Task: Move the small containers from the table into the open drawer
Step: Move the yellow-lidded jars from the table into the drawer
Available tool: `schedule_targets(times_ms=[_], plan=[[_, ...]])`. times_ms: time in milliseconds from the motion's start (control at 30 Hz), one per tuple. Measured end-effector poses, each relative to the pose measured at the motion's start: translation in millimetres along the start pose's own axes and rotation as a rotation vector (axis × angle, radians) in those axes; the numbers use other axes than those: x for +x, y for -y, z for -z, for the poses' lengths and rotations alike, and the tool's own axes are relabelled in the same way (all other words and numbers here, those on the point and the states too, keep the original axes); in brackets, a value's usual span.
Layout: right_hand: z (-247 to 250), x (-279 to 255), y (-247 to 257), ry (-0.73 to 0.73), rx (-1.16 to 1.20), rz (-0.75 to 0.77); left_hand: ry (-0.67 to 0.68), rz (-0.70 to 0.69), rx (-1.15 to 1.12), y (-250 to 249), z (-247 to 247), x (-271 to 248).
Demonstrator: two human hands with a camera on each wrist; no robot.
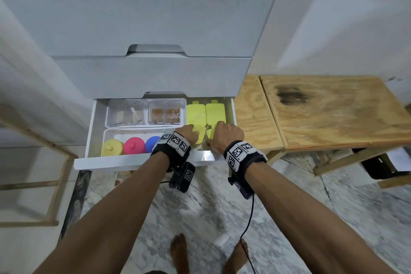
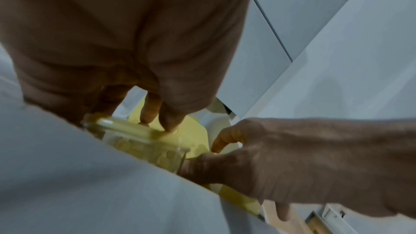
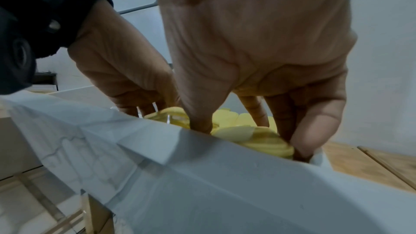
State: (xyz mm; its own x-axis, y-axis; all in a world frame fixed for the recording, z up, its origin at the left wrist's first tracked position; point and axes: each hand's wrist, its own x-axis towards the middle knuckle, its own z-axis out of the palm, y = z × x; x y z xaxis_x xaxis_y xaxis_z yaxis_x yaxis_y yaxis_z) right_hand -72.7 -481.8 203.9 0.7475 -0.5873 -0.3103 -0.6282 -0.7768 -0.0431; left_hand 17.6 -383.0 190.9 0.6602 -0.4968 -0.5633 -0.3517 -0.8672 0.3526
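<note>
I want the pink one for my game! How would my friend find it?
Look in the open white drawer at the bottom of the grey cabinet. In its front-left tray stand three round containers. The pink one is in the middle, between yellow and blue.

bare forearms, black wristbands [image 1: 242, 158] with white black-patterned marker tiles, black camera boxes [image 1: 182, 177] under wrists, black cable [image 1: 249, 229] lower centre, bare feet [image 1: 178, 251]

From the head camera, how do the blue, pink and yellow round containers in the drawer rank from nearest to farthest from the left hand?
1. Blue container: just left of the left hand, partly hidden by the wrist.
2. Pink container: middle of the row.
3. Yellow container: far left end, farthest.
</note>
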Motion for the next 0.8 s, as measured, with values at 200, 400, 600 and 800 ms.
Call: schedule_targets(times_ms=[200,400,600,800], plan=[[-11,1,1,0.070,0.012,-0.025,0.007,-0.015,0.027,2,-10,2],[-3,4,1,0.176,0.092,-0.033,-0.009,-0.040,0.009,5,-5,10],[-1,6,1,0.188,0.065,0.016,-0.064,-0.065,0.035,8,-11,18],[-5,9,-1,0.160,0.071,0.053,-0.109,-0.095,0.120,3,-14,19]])
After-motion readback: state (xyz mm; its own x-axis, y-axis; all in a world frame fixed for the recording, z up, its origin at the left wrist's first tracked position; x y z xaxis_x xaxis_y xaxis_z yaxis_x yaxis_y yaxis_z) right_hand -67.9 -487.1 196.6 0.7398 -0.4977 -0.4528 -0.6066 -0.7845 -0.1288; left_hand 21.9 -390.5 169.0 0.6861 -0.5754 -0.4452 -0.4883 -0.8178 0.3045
